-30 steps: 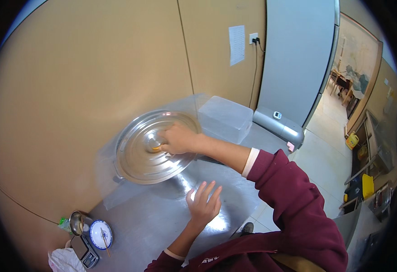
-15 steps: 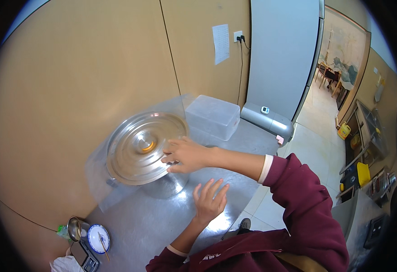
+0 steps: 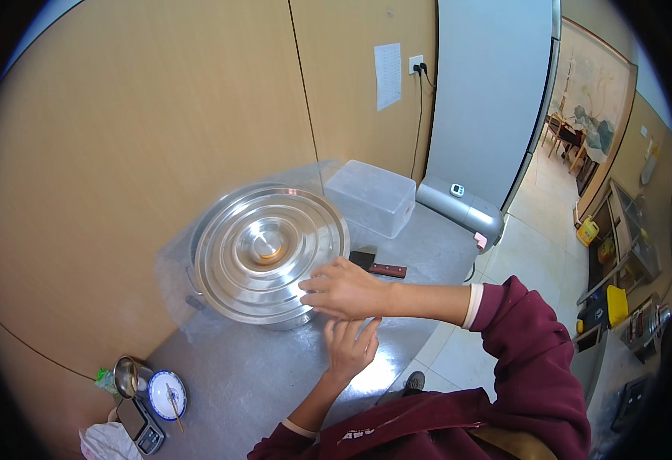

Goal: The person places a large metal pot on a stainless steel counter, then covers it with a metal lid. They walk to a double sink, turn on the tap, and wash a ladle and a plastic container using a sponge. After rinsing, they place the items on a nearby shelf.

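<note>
A round, ringed steel lid [image 3: 232, 268] with a raised centre knob covers a large steel pot [image 3: 294, 320], whose rim shows past the lid at its far left. My right hand [image 3: 345, 289] rests its fingertips on the lid's near right edge, fingers loosely apart; its thumb is hard to make out. Just below it, my left hand [image 3: 349, 350] has its fingers spread and pointing up toward the right hand, close to the pot's lower side, holding nothing. Behind my right hand lies a dark-bladed scraper [image 3: 388, 270] with a brown handle.
A translucent plastic box [image 3: 370, 195] and a grey rounded machine [image 3: 458, 205] stand along the steel table's [image 3: 251, 383] far side. At the near left are a blue-rimmed plate [image 3: 165, 383], a steel bowl [image 3: 127, 376] and a scale [image 3: 142, 429]. Clear plastic sheeting [image 3: 169, 272] surrounds the pot.
The lid has shifted a little right and toward me over the pot. My right hand has moved right and down, nearer my left hand. The scraper has come into sight; the view has turned slightly.
</note>
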A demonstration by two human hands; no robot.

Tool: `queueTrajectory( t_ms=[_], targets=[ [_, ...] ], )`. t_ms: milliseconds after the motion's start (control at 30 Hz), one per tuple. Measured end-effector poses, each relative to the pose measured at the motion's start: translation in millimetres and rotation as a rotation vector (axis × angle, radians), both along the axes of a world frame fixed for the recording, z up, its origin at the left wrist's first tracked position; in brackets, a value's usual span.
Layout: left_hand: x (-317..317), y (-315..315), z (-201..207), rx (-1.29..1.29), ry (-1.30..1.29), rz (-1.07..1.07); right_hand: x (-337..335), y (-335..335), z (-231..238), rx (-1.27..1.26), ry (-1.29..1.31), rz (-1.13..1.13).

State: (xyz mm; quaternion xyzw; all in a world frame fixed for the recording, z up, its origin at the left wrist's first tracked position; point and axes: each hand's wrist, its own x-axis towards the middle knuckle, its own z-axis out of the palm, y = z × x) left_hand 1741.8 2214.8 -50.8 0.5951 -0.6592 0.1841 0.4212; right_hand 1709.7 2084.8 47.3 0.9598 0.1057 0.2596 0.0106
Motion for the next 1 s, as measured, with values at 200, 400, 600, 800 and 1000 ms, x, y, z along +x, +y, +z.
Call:
queueTrajectory(
  t_ms=[200, 400, 600, 800, 1000],
  targets=[
    [-2.7, -1.1, -0.1, 0.000, 0.013, -0.031, -1.4, 2.5, 1.7, 0.081, -0.006, -0.009],
    [-0.4, -0.2, -1.5, -0.003, 0.025, -0.024, 4.1, 0.5, -0.8, 0.036, -0.057, 0.004],
    [5.9, 2.0, -3.5, -0.004, -0.006, 0.022, 13.5, -3.4, -4.7, 0.062, -0.077, 0.029],
    [3.0, 3.4, -5.2, 0.057, 0.010, 0.037, 26.7, -5.5, -8.5, 0.094, -0.113, 0.022],
    [-0.1, 4.9, -8.9, 0.086, 0.009, 0.024, 26.9, -7.8, -11.7, 0.097, -0.136, 0.018]
  ],
)
